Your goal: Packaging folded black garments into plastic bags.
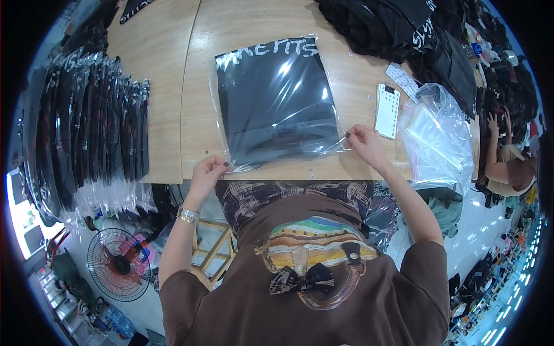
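Right now, the folded black garment (277,98) is lying flat on the wooden bench (158,132) inside a clear bag (277,165), its pale lettering sitting at the far end. From where I'm standing, the person's left grip (210,170) is closing thumb and finger on the bag's near left corner, just over the bench edge. The right grip (366,144) is pinching at the near right corner, a little farther out, with the fingertips narrow around what looks like only film. So the garment is resting between the two grips and mostly beyond them, and neither is touching the cloth itself.

I'm judging the bundle to be light and soft, with the cloth bending easily and nothing fragile in it. The film is glinting and wrinkling, so it is probably being slippery and thin, likely creasing or tearing under a hard tug. The corners are offering the surest hold for working the plastic; for lifting, a palm under the folded body would be supporting it better.

Off to the left, a row of bagged garments (86,127) is standing packed together, while loose clear bags (435,138) are lying on the right.
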Action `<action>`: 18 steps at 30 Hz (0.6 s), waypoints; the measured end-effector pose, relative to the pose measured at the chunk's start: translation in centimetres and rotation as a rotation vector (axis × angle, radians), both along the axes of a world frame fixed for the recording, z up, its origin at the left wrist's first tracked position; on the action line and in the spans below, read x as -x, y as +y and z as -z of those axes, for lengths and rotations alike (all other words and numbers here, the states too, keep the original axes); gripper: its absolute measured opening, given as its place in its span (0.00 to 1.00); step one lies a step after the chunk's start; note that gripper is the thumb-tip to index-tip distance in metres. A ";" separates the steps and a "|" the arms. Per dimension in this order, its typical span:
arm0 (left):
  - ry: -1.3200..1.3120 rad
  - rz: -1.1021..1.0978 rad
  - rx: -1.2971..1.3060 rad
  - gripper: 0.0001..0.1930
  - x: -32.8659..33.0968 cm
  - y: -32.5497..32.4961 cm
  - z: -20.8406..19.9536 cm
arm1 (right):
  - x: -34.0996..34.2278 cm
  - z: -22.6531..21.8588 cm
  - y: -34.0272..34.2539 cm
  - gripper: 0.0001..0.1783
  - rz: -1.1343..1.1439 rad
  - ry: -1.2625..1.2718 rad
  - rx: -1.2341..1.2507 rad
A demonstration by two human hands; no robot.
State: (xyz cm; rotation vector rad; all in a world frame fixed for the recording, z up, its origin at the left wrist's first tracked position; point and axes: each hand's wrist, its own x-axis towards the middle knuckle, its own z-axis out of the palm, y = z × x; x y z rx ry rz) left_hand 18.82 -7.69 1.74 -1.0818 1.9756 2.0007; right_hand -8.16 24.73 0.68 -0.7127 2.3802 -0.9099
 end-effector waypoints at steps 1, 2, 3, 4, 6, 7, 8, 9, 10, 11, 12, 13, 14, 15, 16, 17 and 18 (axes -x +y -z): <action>0.002 0.002 0.001 0.04 0.2 -0.1 0.0 | 0.0 0.1 -0.2 0.11 0.024 0.009 -0.016; -0.055 -0.009 -0.025 0.04 0.4 -0.3 -0.1 | 0.1 0.1 -0.5 0.11 0.026 0.012 -0.014; -0.112 -0.019 -0.052 0.04 0.6 -0.4 -0.3 | 0.2 0.1 -0.7 0.11 0.061 -0.006 -0.046; -0.110 -0.017 -0.050 0.04 0.8 -0.4 -0.7 | 0.1 0.0 -0.9 0.12 0.095 -0.025 -0.078; -0.294 -0.046 -0.096 0.05 1.4 0.1 -2.1 | -0.1 -0.7 -1.5 0.12 0.079 0.060 -0.108; -0.294 -0.046 -0.094 0.05 1.4 0.2 -2.0 | -0.3 -1.1 -1.8 0.12 0.062 0.143 -0.140; -0.288 -0.080 -0.102 0.05 1.1 0.5 -1.8 | -0.5 -1.4 -2.0 0.12 0.058 0.143 -0.136; -0.282 -0.115 -0.110 0.04 0.8 0.7 -1.7 | -0.7 -1.7 -2.2 0.11 0.067 0.152 -0.136; -0.284 -0.122 -0.107 0.04 0.5 1.1 -1.8 | -1.0 -1.9 -2.3 0.11 0.075 0.159 -0.135; -0.273 -0.164 -0.100 0.04 0.3 1.5 -1.9 | -1.2 -2.0 -2.4 0.11 0.068 0.158 -0.131; -0.263 -0.207 -0.093 0.05 0.3 1.9 -2.0 | -1.5 -2.1 -2.4 0.09 0.071 0.212 -0.122; -0.264 -0.226 -0.063 0.04 0.3 2.3 -2.1 | -1.7 -2.2 -2.4 0.08 0.074 0.265 -0.112; -0.268 -0.240 -0.059 0.04 0.0 2.6 -2.0 | -1.9 -2.3 -2.4 0.08 0.061 0.261 -0.106; -0.216 -0.272 -0.015 0.05 -0.3 2.9 -1.7 | -1.9 -2.6 -2.4 0.08 0.077 0.268 -0.089; -0.165 -0.303 0.030 0.07 -0.6 3.3 -1.6 | -2.0 -3.0 -2.6 0.10 0.092 0.276 -0.072; -0.182 -0.268 0.133 0.10 -0.2 3.6 -2.3 | -2.2 -3.3 -2.6 0.10 0.090 0.275 -0.071; -0.185 -0.272 0.135 0.10 0.1 4.0 -3.0 | -2.5 -3.7 -2.7 0.13 0.139 0.309 -0.043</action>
